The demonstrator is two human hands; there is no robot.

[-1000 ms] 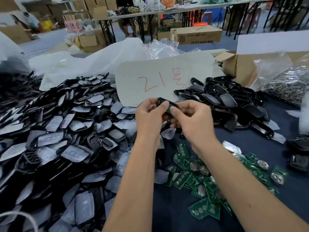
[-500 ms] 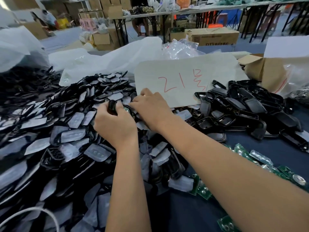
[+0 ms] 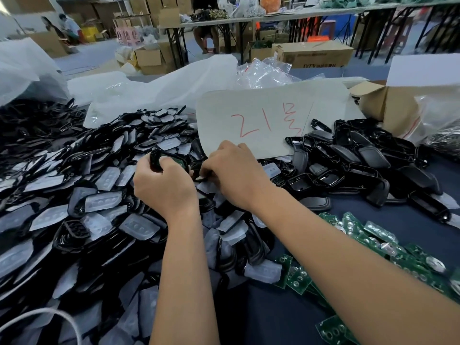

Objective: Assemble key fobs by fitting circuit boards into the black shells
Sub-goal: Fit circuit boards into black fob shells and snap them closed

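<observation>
Left hand (image 3: pixel 164 188) fingers curled round shell (image 3: pixel 156 160) | right hand (image 3: pixel 231 174) pinching pile shell (image 3: pixel 202 170)

1. The large heap of black shells with pale button pads (image 3: pixel 82 207) covers the whole left side; a hand cannot reach the table there.
2. A second pile of black shells (image 3: pixel 361 165) blocks the right rear.
3. The card with red writing (image 3: pixel 261 123) leans between both heaps, closing the middle rear.
4. Green circuit boards (image 3: pixel 368 242) lie scattered at the right front.
5. Bare dark tablecloth (image 3: pixel 268 317) shows only in the near middle, between the two forearms.
</observation>
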